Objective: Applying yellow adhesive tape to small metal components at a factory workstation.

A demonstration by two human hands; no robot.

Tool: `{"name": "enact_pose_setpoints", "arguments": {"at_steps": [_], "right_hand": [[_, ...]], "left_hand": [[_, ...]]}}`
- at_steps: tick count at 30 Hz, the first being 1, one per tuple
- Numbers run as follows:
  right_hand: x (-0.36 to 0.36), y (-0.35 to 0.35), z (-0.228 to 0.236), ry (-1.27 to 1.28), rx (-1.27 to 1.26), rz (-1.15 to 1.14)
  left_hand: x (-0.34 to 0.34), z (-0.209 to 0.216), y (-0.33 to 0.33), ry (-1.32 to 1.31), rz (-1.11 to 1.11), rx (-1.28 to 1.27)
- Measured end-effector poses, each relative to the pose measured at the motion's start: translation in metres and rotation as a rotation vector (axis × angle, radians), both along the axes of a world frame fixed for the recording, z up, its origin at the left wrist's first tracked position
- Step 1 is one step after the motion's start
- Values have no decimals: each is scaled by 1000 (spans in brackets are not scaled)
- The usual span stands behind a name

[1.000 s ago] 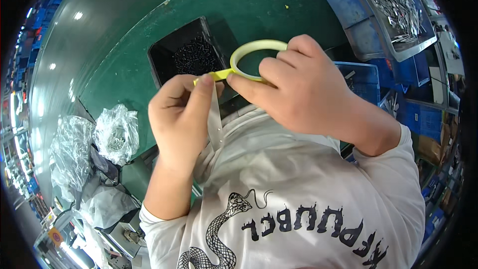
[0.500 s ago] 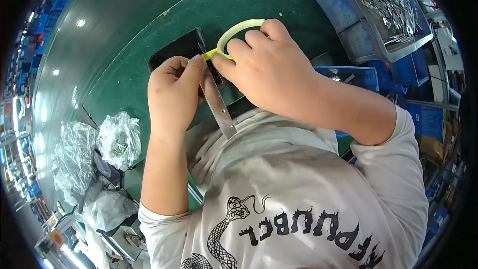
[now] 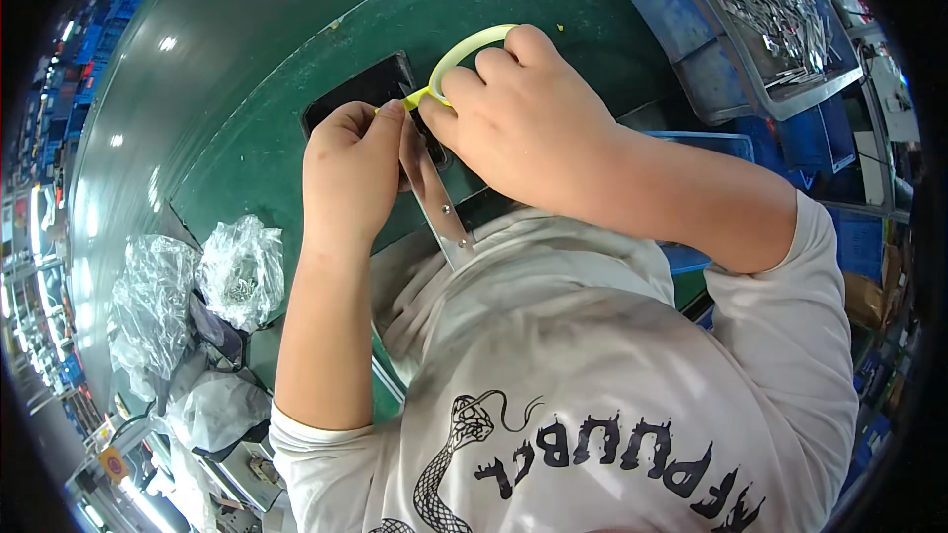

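Note:
My right hand (image 3: 523, 123) is closed on a roll of yellow tape (image 3: 462, 47), its fingers hooked over the ring. A short strip of tape runs from the roll to my left hand (image 3: 351, 173). That hand is closed round the far end of a flat metal strip (image 3: 436, 199) with small holes, thumb and finger pinching where the tape meets it. The strip's near end reaches to my shirt. Just beyond my left hand lies a black tray (image 3: 370, 84), partly hidden by both hands.
Clear plastic bags (image 3: 242, 271) lie at the left on the green table (image 3: 257, 158). A grey bin (image 3: 760, 104) heaped with thin metal parts stands at the far right. A blue tray (image 3: 706, 146) sits behind my right forearm.
Both hands and the metal strip have shifted very slightly in the picture. The grip on the tape and the strip looks the same.

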State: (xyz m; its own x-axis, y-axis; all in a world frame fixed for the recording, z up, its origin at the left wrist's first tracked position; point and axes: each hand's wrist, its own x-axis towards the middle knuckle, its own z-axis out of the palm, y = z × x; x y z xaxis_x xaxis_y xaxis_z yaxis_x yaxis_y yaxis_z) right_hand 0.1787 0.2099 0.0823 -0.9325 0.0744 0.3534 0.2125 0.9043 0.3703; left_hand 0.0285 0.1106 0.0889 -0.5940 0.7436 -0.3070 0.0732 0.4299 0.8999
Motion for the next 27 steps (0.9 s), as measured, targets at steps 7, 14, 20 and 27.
{"name": "enact_pose_setpoints", "arguments": {"at_steps": [7,14,20,27], "right_hand": [[-2,3,-5,9,-25,-11],[-3,4,-5,-22,-91,-32],[-4,14,-13,-55,-100,-92],[11,23,-37,45,-80,-37]], "left_hand": [[0,-1,2,69,-8,-35],[1,4,7,139,-35,-100],[0,6,9,130,-17,-110],[1,1,-5,-46,66,33]]}}
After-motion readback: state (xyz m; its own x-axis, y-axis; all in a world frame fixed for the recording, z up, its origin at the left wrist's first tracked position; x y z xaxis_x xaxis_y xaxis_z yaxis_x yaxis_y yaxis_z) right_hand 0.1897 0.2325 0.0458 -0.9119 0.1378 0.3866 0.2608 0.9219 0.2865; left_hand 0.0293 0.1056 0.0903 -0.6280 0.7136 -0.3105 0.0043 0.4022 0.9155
